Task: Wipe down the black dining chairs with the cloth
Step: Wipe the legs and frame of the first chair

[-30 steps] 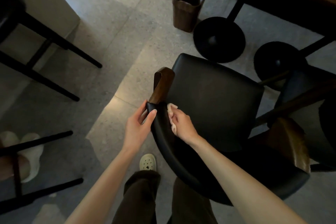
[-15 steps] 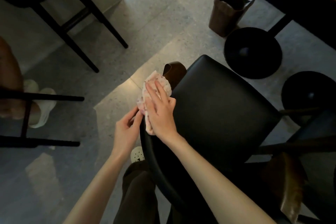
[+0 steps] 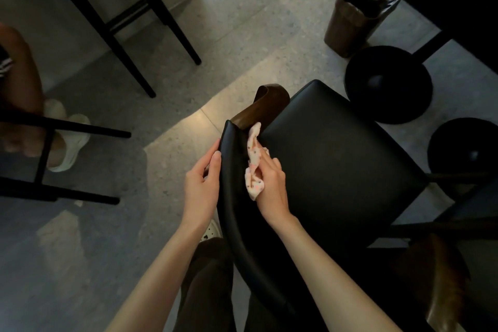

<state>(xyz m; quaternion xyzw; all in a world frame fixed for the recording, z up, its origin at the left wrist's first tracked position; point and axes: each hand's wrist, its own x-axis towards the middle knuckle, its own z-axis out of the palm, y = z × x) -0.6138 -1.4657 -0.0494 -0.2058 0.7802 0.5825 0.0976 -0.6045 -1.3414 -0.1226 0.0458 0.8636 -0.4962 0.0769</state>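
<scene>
A black dining chair [image 3: 336, 159] with a padded seat and a curved black backrest stands right in front of me; a brown wooden armrest end [image 3: 264, 105] sticks up at the backrest's left tip. My left hand [image 3: 202, 186] holds the outer side of the backrest's end, thumb along its edge. My right hand [image 3: 272, 183] grips a crumpled pale pink spotted cloth [image 3: 254, 167] and presses it against the inner face of the backrest near the armrest.
A brown waste bin [image 3: 358, 11] with a dark liner stands at the back right beside two round black table bases [image 3: 388, 83]. Black stool legs [image 3: 129, 35] cross the upper left. Another person's leg and pale shoe [image 3: 67, 140] sit at the left behind chair rungs.
My right hand has drawn the cloth from the top of the wooden armrest end down onto the inner face of the backrest. The left hand has stayed on the outer side.
</scene>
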